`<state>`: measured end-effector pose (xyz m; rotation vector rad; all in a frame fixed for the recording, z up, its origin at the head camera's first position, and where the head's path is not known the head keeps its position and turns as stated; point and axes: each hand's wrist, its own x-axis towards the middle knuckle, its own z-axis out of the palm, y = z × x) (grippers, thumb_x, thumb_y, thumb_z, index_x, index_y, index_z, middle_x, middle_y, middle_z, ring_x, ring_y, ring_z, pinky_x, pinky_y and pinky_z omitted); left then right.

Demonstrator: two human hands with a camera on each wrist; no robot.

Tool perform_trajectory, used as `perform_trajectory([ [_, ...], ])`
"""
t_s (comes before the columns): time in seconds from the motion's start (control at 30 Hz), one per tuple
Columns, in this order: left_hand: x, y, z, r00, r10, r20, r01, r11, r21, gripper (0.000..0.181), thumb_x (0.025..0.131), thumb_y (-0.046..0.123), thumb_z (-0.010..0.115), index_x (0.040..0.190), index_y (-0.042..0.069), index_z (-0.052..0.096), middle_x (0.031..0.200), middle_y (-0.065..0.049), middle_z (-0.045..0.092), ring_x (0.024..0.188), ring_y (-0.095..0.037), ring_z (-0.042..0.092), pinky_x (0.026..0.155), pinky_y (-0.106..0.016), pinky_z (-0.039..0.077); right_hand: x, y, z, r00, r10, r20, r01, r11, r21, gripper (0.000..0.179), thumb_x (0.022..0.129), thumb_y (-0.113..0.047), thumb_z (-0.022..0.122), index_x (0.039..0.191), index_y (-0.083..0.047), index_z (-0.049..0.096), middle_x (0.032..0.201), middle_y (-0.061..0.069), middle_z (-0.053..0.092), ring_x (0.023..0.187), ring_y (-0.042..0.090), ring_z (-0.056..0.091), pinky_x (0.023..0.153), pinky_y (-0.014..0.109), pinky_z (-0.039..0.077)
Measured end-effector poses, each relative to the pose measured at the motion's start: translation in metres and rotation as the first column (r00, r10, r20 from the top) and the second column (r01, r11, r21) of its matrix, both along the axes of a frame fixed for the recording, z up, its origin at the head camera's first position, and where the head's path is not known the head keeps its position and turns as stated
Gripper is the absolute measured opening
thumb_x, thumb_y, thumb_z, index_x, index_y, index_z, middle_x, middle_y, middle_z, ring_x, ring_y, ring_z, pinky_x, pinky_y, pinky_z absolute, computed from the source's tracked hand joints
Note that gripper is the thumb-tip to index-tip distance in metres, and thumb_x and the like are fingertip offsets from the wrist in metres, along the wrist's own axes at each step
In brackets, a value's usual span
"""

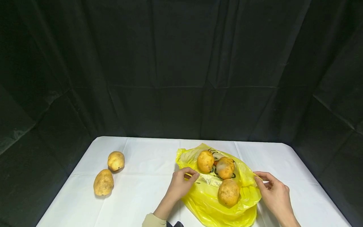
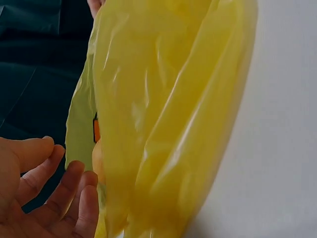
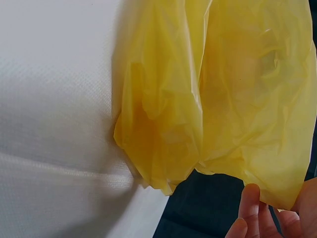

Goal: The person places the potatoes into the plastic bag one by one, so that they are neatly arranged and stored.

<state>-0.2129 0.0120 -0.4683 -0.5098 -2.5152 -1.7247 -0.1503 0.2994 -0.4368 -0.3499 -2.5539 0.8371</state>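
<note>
Over the table [image 1: 136, 201], the right hand [image 1: 274, 191] pinches the flimsy-looking yellow bag [image 1: 208, 195]; left hand [image 1: 180, 184], I can't tell; rim [image 1: 246, 167] probably holds best.

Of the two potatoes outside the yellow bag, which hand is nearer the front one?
Left. The left hand is at the left edge of the yellow bag, right of the front potato. The right hand pinches the bag's right edge, farther off.
</note>
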Motion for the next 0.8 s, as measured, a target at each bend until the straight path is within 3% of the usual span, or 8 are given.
perform_trajectory([
  [0.23, -0.003, -0.015, -0.003, 0.994, 0.099, -0.038, -0.100, 0.995, -0.020, 0.014, 0.088, 0.027, 0.064, 0.087, 0.015, 0.070, 0.084, 0.008, 0.064, 0.076, -0.011, 0.059, 0.064, -0.024, 0.048, -0.001, -0.001, 0.000, 1.000, -0.001, 0.021, 0.001, 1.000, -0.010, 0.020, 0.091, -0.026, 0.060, 0.104, -0.013, 0.066, 0.095, 0.008, 0.066, 0.064, 0.014, 0.055, 0.047, 0.022, 0.044],
  [0.47, -0.007, -0.028, -0.006, 0.974, 0.205, -0.102, -0.205, 0.979, 0.005, 0.012, 0.088, 0.026, 0.064, 0.083, 0.016, 0.069, 0.078, 0.010, 0.063, 0.072, -0.009, 0.059, 0.065, -0.024, 0.048, -0.001, -0.001, -0.001, 1.000, 0.004, 0.006, -0.004, 1.000, -0.002, 0.018, 0.090, -0.026, 0.061, 0.103, -0.014, 0.067, 0.095, 0.007, 0.067, 0.063, 0.013, 0.056, 0.048, 0.021, 0.044],
  [0.8, -0.010, -0.046, -0.008, 0.954, 0.284, -0.094, -0.283, 0.959, 0.016, 0.014, 0.088, 0.026, 0.064, 0.081, 0.014, 0.070, 0.074, 0.007, 0.064, 0.070, -0.011, 0.059, 0.064, -0.025, 0.048, 0.000, 0.000, 0.000, 1.000, 0.003, 0.003, -0.003, 1.000, 0.007, 0.018, 0.090, -0.028, 0.061, 0.102, -0.015, 0.067, 0.091, 0.005, 0.068, 0.060, 0.012, 0.055, 0.047, 0.022, 0.043],
])
